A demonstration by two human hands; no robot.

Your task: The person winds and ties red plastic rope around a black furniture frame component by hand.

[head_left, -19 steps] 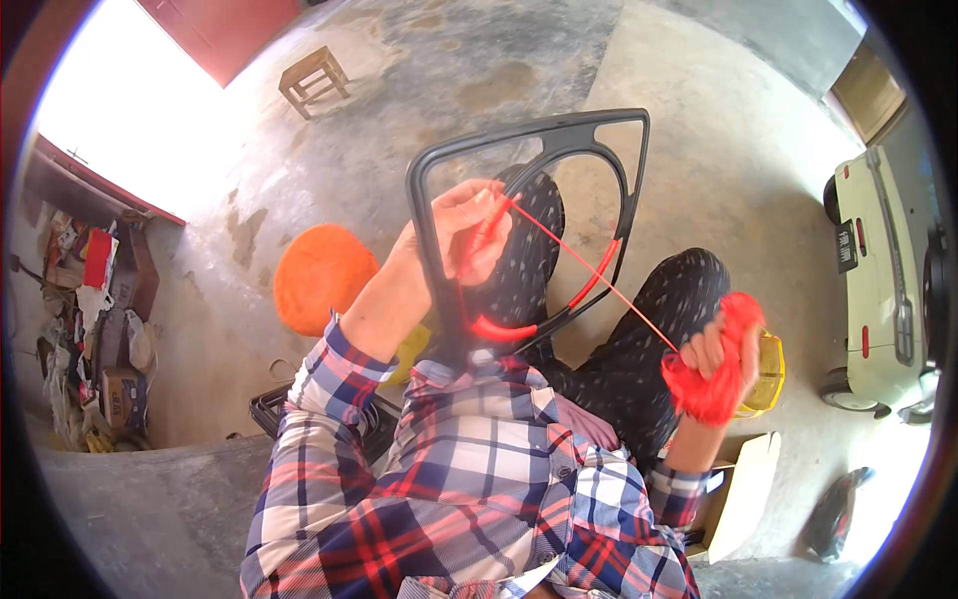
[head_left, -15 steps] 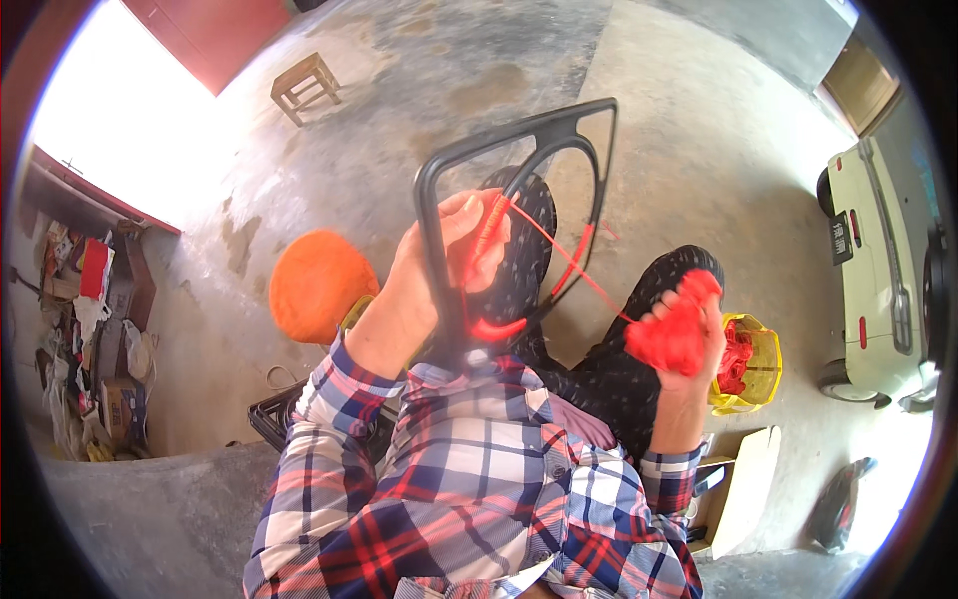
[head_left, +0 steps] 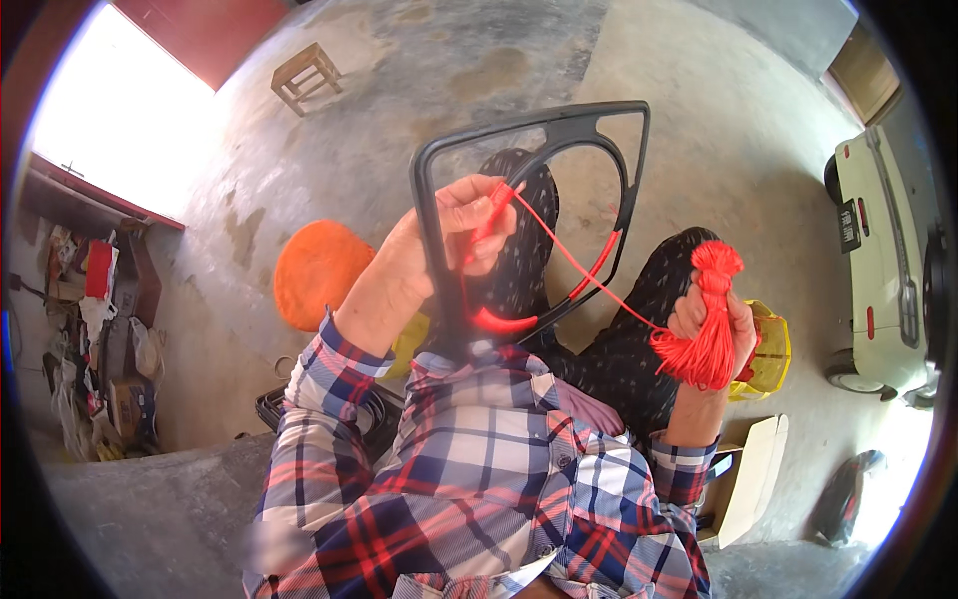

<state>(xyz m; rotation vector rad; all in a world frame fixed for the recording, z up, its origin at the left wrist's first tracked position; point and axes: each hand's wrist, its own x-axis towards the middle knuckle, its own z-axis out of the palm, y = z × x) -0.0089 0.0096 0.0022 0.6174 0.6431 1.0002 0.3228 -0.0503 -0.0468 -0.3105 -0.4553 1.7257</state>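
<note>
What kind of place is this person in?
Probably a garage or a big workroom at home. A pale green car stands at the right, the concrete floor is bare and stained, and a wooden stool sits out in the open.

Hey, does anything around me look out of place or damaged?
Nothing plainly damaged. The red cord shows no knots between the left hand, on the black frame, and the red bundle in the right hand. The jumbled heap far left looks untidy. Dark patches mark the floor; spill or stain, unclear.
</note>
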